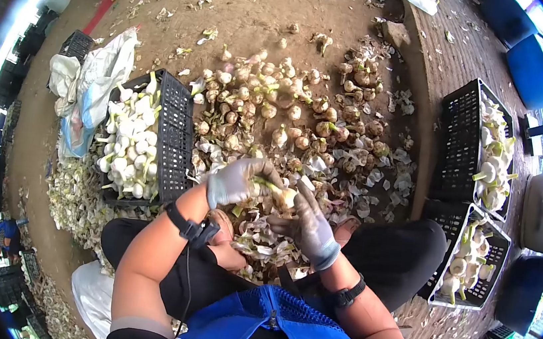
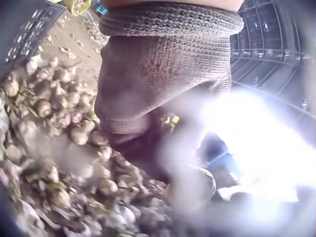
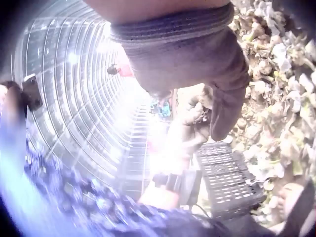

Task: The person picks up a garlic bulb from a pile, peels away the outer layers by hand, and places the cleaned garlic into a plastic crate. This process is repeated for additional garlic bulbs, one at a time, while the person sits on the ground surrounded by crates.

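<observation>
Both hands wear thin, dirt-stained work gloves and meet in front of the person's knees. The left hand (image 1: pixel 238 183) grips a garlic bulb by its green stem (image 1: pixel 266 183), with the pale bulb (image 1: pixel 285 200) pointing right. Beside that bulb is the right hand (image 1: pixel 312 231), its fingers spread and fairly straight, close against the bulb's right side. In the left wrist view, glare washes over the bulb (image 2: pixel 193 190) below the left glove (image 2: pixel 163 79). The right wrist view shows the right glove (image 3: pixel 192 64) with a finger extended downward.
Untrimmed garlic bulbs (image 1: pixel 268 110) and loose skins cover the ground ahead. On the left stands a black crate (image 1: pixel 179 125) heaped with cleaned garlic, near white sacks (image 1: pixel 104 77). Two more crates (image 1: pixel 457 140) of garlic stand at the right. The person's feet (image 1: pixel 224 228) flank the skins.
</observation>
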### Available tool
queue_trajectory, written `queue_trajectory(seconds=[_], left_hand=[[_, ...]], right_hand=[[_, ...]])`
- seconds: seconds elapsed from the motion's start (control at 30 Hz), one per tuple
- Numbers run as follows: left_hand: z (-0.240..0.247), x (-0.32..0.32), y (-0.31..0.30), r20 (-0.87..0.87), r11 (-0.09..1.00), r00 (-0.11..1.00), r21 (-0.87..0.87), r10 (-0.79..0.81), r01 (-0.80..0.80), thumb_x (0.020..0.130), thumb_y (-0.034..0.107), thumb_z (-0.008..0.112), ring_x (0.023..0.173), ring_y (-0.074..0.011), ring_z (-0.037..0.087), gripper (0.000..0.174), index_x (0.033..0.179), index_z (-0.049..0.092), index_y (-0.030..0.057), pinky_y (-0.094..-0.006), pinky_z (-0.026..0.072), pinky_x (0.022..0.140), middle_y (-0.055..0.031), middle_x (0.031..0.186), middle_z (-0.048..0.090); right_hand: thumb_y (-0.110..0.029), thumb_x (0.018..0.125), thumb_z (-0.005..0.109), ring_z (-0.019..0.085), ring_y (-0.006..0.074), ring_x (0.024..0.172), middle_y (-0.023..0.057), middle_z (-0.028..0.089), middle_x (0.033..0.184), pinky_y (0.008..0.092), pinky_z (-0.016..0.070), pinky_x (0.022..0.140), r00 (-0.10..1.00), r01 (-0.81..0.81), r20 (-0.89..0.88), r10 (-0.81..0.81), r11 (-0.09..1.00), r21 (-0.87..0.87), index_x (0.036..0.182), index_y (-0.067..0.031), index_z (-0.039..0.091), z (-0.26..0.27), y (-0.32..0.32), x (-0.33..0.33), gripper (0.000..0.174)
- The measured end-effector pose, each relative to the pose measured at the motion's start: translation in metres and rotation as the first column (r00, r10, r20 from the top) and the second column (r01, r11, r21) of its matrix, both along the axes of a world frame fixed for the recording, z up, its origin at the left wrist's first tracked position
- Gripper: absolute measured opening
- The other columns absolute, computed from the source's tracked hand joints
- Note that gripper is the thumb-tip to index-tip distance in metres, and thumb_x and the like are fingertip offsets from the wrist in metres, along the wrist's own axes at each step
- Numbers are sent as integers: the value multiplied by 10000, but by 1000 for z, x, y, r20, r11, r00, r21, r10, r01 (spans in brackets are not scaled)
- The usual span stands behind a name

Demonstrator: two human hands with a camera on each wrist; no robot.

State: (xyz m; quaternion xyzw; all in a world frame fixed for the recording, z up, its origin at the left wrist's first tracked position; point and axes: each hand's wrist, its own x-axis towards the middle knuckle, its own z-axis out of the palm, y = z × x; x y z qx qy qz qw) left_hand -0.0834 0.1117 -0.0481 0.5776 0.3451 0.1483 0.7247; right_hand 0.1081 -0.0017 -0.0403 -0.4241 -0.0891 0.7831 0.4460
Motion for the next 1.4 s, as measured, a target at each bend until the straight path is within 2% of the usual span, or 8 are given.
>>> queue_trajectory(seconds=[0.23, 0.4, 0.57, 0.83, 0.9, 1.0, 1.23, 1.4], left_hand=[[41, 22, -74, 307, 833, 776, -252, 551, -492, 909, 106, 589, 1130, -178, 535, 535, 1392, 374, 32, -305, 397, 1003, -60, 1249, 553], [52, 39, -99, 417, 869, 770, -120, 483, -480, 914, 226, 609, 1118, -128, 525, 450, 1292, 479, 18, -269, 426, 952, -58, 1242, 562], [60, 44, -114, 309, 749, 689, -152, 656, -645, 892, 173, 644, 986, -108, 585, 374, 1220, 556, 16, -255, 468, 865, -22, 1098, 632], [45, 34, -121, 300, 639, 678, 231, 671, -734, 891, -36, 550, 980, -104, 587, 343, 1234, 532, -37, -249, 464, 874, -48, 1118, 629], [41, 35, -123, 319, 631, 707, 318, 631, -707, 882, -20, 552, 902, -129, 614, 218, 1096, 592, -18, -264, 484, 810, -69, 1024, 658], [50, 43, -134, 166, 244, 815, 904, 556, -350, 905, 34, 536, 793, -128, 609, 33, 920, 562, 21, -267, 493, 729, -75, 907, 650], [38, 30, -117, 354, 729, 752, 226, 556, -646, 873, -110, 466, 759, -111, 587, 220, 996, 580, 32, -243, 501, 707, -41, 905, 617], [46, 14, -104, -134, 589, 837, 769, 530, -250, 816, -57, 597, 1060, -196, 559, 330, 1122, 588, 65, -307, 447, 933, -80, 1019, 610]], right_hand=[[-74, 840, 689, 557, 159, 1008, 87, 545, 1125, 320, 495, 847, 942, 177, 134, -308, 795, 581, 1181, -23, 435, 14, -11, -12, 429], [-169, 667, 827, 527, 336, 1042, 137, 532, 1108, 433, 470, 846, 304, -411, 551, -777, 415, 812, 1158, -49, 449, 16, -24, -5, 631], [-218, 589, 854, 530, 366, 998, 166, 520, 1111, 432, 478, 819, 257, -523, 475, -842, 292, 801, 1155, -64, 453, 18, -28, -3, 711], [-198, 694, 825, 553, 327, 1048, 165, 529, 1160, 383, 493, 799, 564, -318, 464, -683, 338, 886, 1222, -51, 430, 6, -30, -4, 675], [-215, 875, 659, 588, 207, 970, 115, 569, 1110, 305, 495, 777, 975, 104, 71, -210, 716, 690, 1253, -37, 421, 12, -30, -7, 481], [-350, 1006, 360, 579, 113, 840, 77, 592, 1017, 240, 481, 741, 932, -3, 277, -233, 761, 649, 1216, -15, 480, 9, -25, 6, 413], [-396, 989, 418, 586, 106, 532, 50, 629, 807, 199, 446, 421, 997, -74, 16, 76, 860, 505, 1325, -36, 415, 31, -29, 17, 492], [-320, 995, 434, 637, 135, 651, 79, 645, 913, 219, 509, 516, 986, -118, -26, 167, 788, 605, 1398, -9, 325, 8, -26, 26, 521]])
